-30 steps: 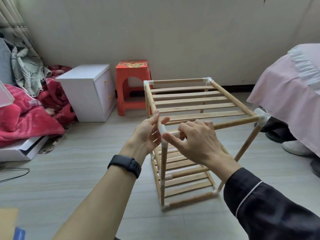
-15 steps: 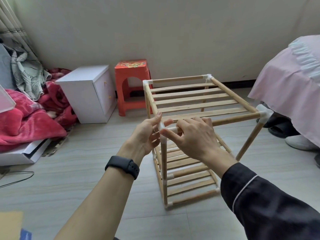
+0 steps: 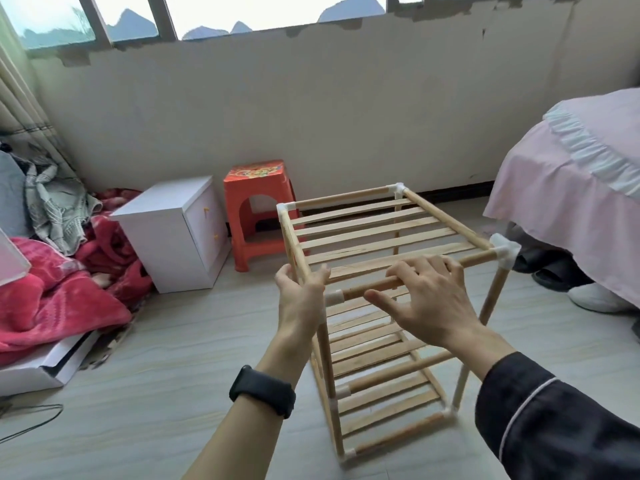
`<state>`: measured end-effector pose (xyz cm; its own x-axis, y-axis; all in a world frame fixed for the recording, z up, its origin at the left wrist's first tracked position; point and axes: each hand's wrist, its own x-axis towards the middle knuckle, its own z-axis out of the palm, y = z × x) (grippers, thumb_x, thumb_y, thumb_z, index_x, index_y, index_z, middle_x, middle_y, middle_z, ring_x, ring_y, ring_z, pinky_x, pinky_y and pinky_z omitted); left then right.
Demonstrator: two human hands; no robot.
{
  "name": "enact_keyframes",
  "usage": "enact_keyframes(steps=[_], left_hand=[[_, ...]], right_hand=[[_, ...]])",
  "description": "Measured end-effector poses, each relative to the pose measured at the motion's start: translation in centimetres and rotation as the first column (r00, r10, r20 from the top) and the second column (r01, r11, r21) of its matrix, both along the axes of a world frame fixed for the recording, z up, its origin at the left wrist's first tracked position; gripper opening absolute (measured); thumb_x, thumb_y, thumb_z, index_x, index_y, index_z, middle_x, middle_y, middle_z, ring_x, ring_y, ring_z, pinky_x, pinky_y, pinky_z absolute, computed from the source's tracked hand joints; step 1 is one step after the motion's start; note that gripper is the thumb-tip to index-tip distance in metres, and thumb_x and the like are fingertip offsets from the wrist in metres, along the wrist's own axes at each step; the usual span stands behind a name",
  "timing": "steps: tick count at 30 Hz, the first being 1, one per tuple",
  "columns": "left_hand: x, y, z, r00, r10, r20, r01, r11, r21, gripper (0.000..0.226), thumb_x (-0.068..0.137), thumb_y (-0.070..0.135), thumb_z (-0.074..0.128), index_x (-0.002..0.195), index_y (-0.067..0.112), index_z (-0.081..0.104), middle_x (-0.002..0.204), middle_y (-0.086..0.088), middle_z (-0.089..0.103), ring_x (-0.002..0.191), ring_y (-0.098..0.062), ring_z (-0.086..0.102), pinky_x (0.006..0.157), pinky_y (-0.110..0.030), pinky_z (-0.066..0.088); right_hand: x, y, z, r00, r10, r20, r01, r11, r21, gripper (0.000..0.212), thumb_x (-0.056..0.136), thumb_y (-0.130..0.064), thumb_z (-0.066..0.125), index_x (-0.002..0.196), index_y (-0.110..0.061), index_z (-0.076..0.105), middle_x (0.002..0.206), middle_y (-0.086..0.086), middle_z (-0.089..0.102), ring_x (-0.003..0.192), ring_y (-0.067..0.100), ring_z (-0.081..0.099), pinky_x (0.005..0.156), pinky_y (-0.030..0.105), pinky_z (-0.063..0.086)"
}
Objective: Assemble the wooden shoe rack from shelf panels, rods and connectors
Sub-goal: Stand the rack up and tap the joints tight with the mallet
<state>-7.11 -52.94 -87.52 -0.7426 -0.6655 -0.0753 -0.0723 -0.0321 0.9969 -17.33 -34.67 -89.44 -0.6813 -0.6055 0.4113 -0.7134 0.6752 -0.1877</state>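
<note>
The wooden shoe rack (image 3: 374,233) stands upright on the floor, with slatted shelves joined by rods and white connectors. My left hand (image 3: 299,306) grips the top left side rod right at the near corner, thumb on the inside and fingers on the outside. A white connector (image 3: 334,297) shows just right of that hand. My right hand (image 3: 429,303) lies over the top front rod (image 3: 478,259) with spread fingers on top and the thumb stretched out below and in front of it. A black band is on my left wrist.
A white bedside cabinet (image 3: 173,233) and an orange plastic stool (image 3: 258,209) stand against the wall behind the rack. Red blankets (image 3: 52,292) and a flat white box (image 3: 45,365) lie at left. A pink-covered bed (image 3: 571,188) with shoes (image 3: 595,299) under it is at right.
My right hand let go of its pinch beside the corner connector and slid right along the front rod, fingers now spread. My left hand stays at the corner. The view has tilted up.
</note>
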Motion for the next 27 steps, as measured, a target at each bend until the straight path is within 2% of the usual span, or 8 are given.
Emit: enact_keyframes(steps=[3,7,10,15,19,21,23,27], left_hand=[[-1.0,1.4,-0.6,0.997,0.079,-0.007,-0.079,0.976,-0.205,0.043,0.100,0.042,0.055,0.138,0.040,0.037,0.109,0.016,0.056,0.090,-0.014,0.068,0.069,-0.030,0.046],[-1.0,-0.5,-0.9,0.964,0.258,0.064,-0.181,0.815,-0.551,0.020,0.097,0.039,0.045,0.111,0.044,0.058,0.085,0.013,0.073,0.076,-0.012,0.067,0.060,-0.027,0.050],[-0.7,-3.0,-0.6,0.951,0.281,0.133,-0.141,0.771,-0.621,0.018,0.087,0.039,0.045,0.096,0.045,0.060,0.060,0.020,0.068,0.070,-0.011,0.065,0.060,-0.028,0.053],[0.4,-7.5,-0.1,0.941,0.309,0.138,-0.146,0.740,-0.656,0.017,0.086,0.043,0.054,0.090,0.047,0.070,0.059,0.023,0.068,0.067,-0.007,0.067,0.055,-0.025,0.050],[0.9,-10.2,0.8,0.911,0.352,0.216,-0.090,0.680,-0.728,0.019,0.090,0.045,0.053,0.095,0.050,0.071,0.073,0.016,0.069,0.076,-0.012,0.065,0.067,-0.033,0.055],[0.5,-10.6,1.3,0.855,0.445,0.267,-0.039,0.569,-0.822,0.030,0.094,0.038,0.045,0.107,0.047,0.071,0.092,0.006,0.070,0.093,-0.023,0.062,0.086,-0.042,0.053],[-0.2,-9.6,1.6,0.809,0.514,0.285,0.017,0.464,-0.886,0.034,0.099,0.035,0.038,0.116,0.039,0.068,0.116,-0.006,0.063,0.112,-0.032,0.051,0.096,-0.047,0.043],[-1.7,-3.3,0.7,0.907,0.368,0.203,0.086,0.309,-0.947,0.034,0.099,0.045,0.041,0.112,0.028,0.066,0.124,-0.009,0.061,0.121,-0.029,0.047,0.098,-0.049,0.037]], right_hand=[[-0.2,0.6,-0.2,1.000,0.022,-0.008,-0.023,0.998,-0.052,0.073,0.089,-0.085,0.016,0.115,-0.033,0.061,0.119,-0.009,0.059,0.115,0.016,0.048,0.105,0.041,0.029],[0.0,0.8,-0.1,0.992,0.124,-0.030,-0.127,0.980,-0.155,0.044,0.097,-0.058,0.047,0.124,-0.027,0.061,0.116,-0.008,0.063,0.113,0.014,0.054,0.106,0.039,0.039],[-0.2,1.6,0.0,0.990,0.119,-0.070,-0.130,0.974,-0.187,0.037,0.096,-0.047,0.057,0.125,-0.024,0.062,0.118,-0.005,0.064,0.113,0.016,0.055,0.101,0.035,0.040],[-1.4,3.9,0.7,0.973,-0.182,-0.144,0.120,0.926,-0.358,0.041,0.092,-0.053,0.054,0.115,-0.022,0.067,0.122,0.001,0.062,0.120,0.024,0.050,0.087,0.037,0.030],[-2.9,5.7,1.8,0.902,-0.156,0.402,0.380,0.728,-0.571,0.045,0.097,-0.058,0.046,0.120,-0.022,0.058,0.119,-0.005,0.059,0.118,0.022,0.054,0.093,0.040,0.041],[-3.2,6.0,1.8,0.694,0.104,0.712,0.484,0.665,-0.569,0.041,0.103,-0.055,0.042,0.117,-0.019,0.059,0.117,0.000,0.064,0.110,0.024,0.062,0.094,0.045,0.049],[-2.8,5.7,1.4,0.531,0.237,0.814,0.479,0.708,-0.519,0.043,0.106,-0.050,0.040,0.114,-0.015,0.064,0.114,0.006,0.067,0.103,0.027,0.065,0.088,0.043,0.054],[-2.1,4.3,1.0,0.594,0.172,0.786,0.452,0.737,-0.503,0.036,0.103,-0.046,0.049,0.115,-0.014,0.060,0.111,0.011,0.063,0.095,0.025,0.066,0.070,0.034,0.054]])
